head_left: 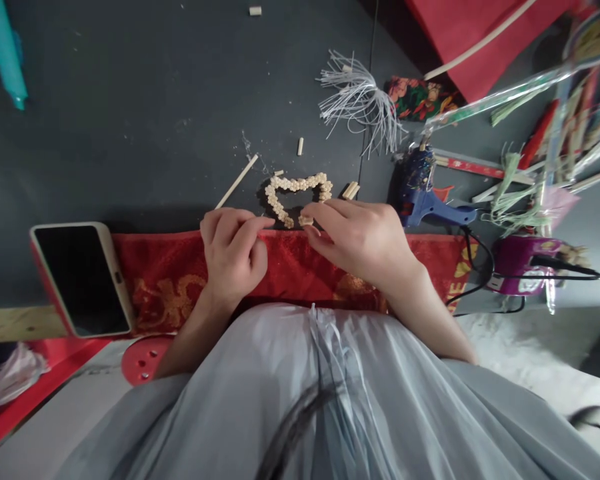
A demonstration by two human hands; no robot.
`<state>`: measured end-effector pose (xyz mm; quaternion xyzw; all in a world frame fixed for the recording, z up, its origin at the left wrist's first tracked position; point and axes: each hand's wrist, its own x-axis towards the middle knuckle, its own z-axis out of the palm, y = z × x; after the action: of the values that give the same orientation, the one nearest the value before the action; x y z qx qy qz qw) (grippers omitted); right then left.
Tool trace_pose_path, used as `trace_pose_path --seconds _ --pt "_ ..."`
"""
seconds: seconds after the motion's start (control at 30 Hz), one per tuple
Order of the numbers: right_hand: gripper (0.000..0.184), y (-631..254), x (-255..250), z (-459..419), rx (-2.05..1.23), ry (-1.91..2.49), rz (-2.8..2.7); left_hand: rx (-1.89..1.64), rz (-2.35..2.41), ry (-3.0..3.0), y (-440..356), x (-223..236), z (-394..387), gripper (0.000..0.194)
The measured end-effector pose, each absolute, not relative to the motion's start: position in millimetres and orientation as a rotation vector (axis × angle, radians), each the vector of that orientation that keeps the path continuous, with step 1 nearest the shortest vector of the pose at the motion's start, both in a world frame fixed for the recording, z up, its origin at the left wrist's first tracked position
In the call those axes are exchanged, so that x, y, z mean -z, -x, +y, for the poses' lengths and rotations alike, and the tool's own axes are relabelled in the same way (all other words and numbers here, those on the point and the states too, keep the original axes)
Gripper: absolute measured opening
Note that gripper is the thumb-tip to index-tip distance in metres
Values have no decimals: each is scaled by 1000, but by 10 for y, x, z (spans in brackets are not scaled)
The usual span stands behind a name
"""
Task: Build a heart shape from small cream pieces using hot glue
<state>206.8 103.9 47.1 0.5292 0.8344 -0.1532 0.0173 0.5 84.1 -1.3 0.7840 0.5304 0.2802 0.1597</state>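
Observation:
A loop-like chain of small pale clusters (299, 183), made of short stick pieces, lies on the dark table just beyond both hands. Thumb and index finger of my right hand (363, 233) close on a small bundle of short sticks (306, 221) by the chain's near right side; whether it is joined to the chain I cannot tell. My left hand (235, 250) rests at the table's edge on the left, its fingers curled and its index finger pointing toward the chain. Anything inside that hand is hidden. A thin pale stick (236, 181) lies beyond it.
Near my right hand are some short sticks (351, 191) and a blue glue gun (425, 193). White strings (363, 100) lie farther off. A phone (83, 277) rests at left on a red cloth (165, 267). A purple box (523, 263) with a black cable stands at right.

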Motion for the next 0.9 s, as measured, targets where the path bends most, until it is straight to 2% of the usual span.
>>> trace_pose_path --seconds 0.1,0.2,0.5,0.73,0.9 --pt "20 -2143 -425 938 466 -1683 2818 -890 1468 -2277 -7 38 839 31" --pt "15 -2196 -391 843 589 -1715 2931 -998 1370 -2327 -28 35 837 26" --pt "19 -2262 -322 661 984 -1739 2939 -942 991 -2453 -169 -61 777 13" --pt "18 -2263 -267 634 987 -1763 3068 -949 1021 -2448 -209 -84 756 3" --pt "16 -2275 -231 644 990 -1807 3112 -783 1173 -2405 -237 -113 697 14"
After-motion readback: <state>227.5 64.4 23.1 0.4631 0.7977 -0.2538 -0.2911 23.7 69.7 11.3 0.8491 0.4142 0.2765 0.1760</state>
